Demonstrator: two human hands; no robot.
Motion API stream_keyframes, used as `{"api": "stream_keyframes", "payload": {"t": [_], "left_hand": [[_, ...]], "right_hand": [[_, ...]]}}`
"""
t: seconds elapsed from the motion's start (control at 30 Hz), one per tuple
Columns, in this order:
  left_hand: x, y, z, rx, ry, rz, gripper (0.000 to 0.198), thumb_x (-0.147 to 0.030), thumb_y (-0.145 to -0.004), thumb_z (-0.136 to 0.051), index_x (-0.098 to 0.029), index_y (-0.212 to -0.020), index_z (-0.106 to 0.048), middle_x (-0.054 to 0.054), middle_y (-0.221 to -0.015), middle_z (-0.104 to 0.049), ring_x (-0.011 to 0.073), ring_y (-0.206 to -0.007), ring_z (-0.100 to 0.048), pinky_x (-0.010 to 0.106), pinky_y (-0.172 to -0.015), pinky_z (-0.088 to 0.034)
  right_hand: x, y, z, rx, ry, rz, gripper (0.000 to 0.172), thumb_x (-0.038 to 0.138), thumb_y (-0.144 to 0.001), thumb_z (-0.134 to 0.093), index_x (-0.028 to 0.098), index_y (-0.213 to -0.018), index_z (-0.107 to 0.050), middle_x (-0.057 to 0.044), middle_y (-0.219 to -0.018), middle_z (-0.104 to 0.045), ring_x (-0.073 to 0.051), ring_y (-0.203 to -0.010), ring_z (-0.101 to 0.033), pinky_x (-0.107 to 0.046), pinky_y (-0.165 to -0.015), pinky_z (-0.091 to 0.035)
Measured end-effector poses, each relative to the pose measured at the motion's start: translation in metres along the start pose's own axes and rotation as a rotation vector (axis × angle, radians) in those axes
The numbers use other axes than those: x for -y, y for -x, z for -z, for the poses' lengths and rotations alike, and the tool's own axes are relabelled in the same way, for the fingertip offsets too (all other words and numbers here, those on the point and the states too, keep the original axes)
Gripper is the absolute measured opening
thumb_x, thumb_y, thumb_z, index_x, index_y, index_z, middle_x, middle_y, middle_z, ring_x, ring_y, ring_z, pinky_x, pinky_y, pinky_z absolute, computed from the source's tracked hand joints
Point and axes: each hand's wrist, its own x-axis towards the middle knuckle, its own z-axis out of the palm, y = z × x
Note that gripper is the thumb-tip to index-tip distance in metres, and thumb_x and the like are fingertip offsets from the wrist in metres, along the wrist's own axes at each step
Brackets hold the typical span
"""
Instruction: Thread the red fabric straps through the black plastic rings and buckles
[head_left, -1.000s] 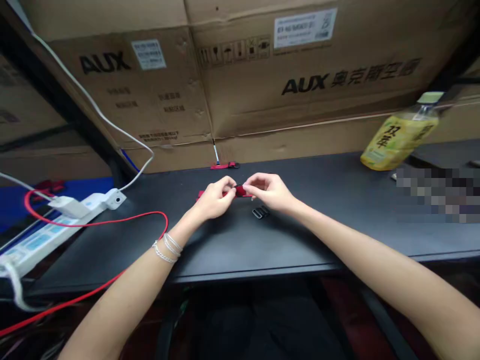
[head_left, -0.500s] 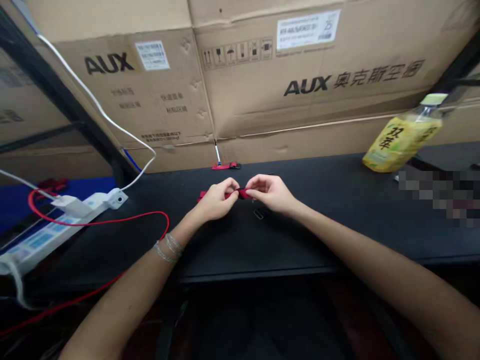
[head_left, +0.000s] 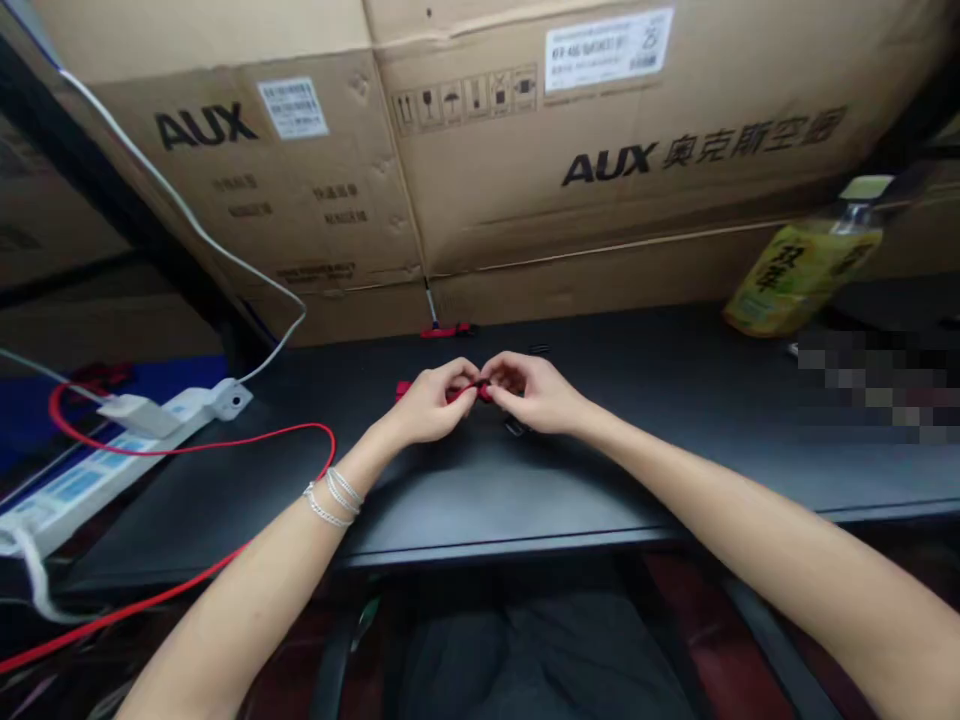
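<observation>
Red webbing strap [head_left: 403, 389] is pinched between the left hand [head_left: 431, 405] and right hand [head_left: 536, 393], which have closed until their fingertips touch above the counter [head_left: 570, 480]; black buckle [head_left: 515, 429] lies just beside the right hand.

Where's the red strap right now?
In the head view, the red strap is pinched between the left hand and right hand, just above the black desk.

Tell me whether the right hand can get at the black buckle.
Probably yes. The black buckle lies on the desk just below the right hand, nothing between them. But that hand pinches the red strap with the left hand, so it would need to let go first.
</observation>
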Motion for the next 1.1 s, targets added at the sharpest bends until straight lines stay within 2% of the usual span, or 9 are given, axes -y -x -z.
{"api": "stream_keyframes", "payload": {"t": [0.17,0.4,0.63,0.9,0.97,1.1], "left_hand": [[-0.0004,0.0008,0.001,-0.001,-0.035,-0.007,0.012,-0.025,-0.084,-0.052,-0.016,-0.091,-0.051,-0.004,-0.058,-0.056,0.0089,-0.054,-0.05,0.02,-0.055,-0.036],[-0.0002,0.0011,-0.001,0.015,-0.022,0.004,0.016,-0.032,-0.086,-0.053,-0.017,-0.089,-0.048,-0.005,-0.055,-0.057,0.0092,-0.05,-0.05,0.021,-0.054,-0.036],[-0.002,0.0006,-0.0047,-0.043,-0.04,0.008,0.02,-0.036,-0.086,-0.054,-0.018,-0.083,-0.047,-0.006,-0.051,-0.054,0.0083,-0.046,-0.049,0.02,-0.052,-0.035],[-0.0009,-0.0018,-0.0078,-0.144,-0.083,0.018,0.016,-0.031,-0.082,-0.056,-0.017,-0.077,-0.048,-0.006,-0.052,-0.05,0.008,-0.048,-0.046,0.02,-0.051,-0.033],[-0.0012,-0.002,-0.008,-0.157,-0.07,0.021,0.016,-0.03,-0.081,-0.056,-0.017,-0.076,-0.049,-0.005,-0.054,-0.051,0.0081,-0.049,-0.047,0.02,-0.051,-0.034],[-0.0019,-0.002,-0.0077,-0.171,-0.028,0.02,0.015,-0.029,-0.082,-0.056,-0.017,-0.076,-0.049,-0.003,-0.061,-0.056,0.0085,-0.052,-0.05,0.02,-0.052,-0.037]], "right_hand": [[0.0017,0.0004,0.001,-0.027,0.113,0.0,0.012,0.018,-0.081,-0.054,0.016,-0.092,-0.057,-0.002,-0.078,-0.064,-0.012,-0.066,-0.056,-0.025,-0.064,-0.045],[0.0022,0.0022,-0.0005,-0.03,0.232,0.079,0.015,0.015,-0.082,-0.049,0.017,-0.095,-0.054,-0.003,-0.081,-0.062,-0.013,-0.068,-0.053,-0.026,-0.066,-0.042],[0.0042,0.0032,-0.0028,-0.038,0.226,0.116,0.015,0.014,-0.081,-0.047,0.017,-0.094,-0.053,-0.001,-0.078,-0.057,-0.012,-0.066,-0.05,-0.025,-0.064,-0.039],[-0.0025,0.0005,-0.0052,-0.062,0.039,0.031,0.014,0.019,-0.08,-0.053,0.015,-0.092,-0.059,-0.003,-0.08,-0.063,-0.014,-0.07,-0.057,-0.027,-0.067,-0.045],[-0.0041,-0.0014,-0.0061,-0.06,-0.05,-0.034,0.014,0.02,-0.078,-0.056,0.015,-0.091,-0.061,-0.004,-0.08,-0.065,-0.014,-0.07,-0.059,-0.027,-0.067,-0.047],[-0.0044,-0.0057,-0.0039,-0.039,-0.295,-0.207,0.014,0.023,-0.078,-0.057,0.014,-0.086,-0.064,-0.002,-0.071,-0.065,-0.01,-0.057,-0.056,-0.024,-0.057,-0.046]]}}
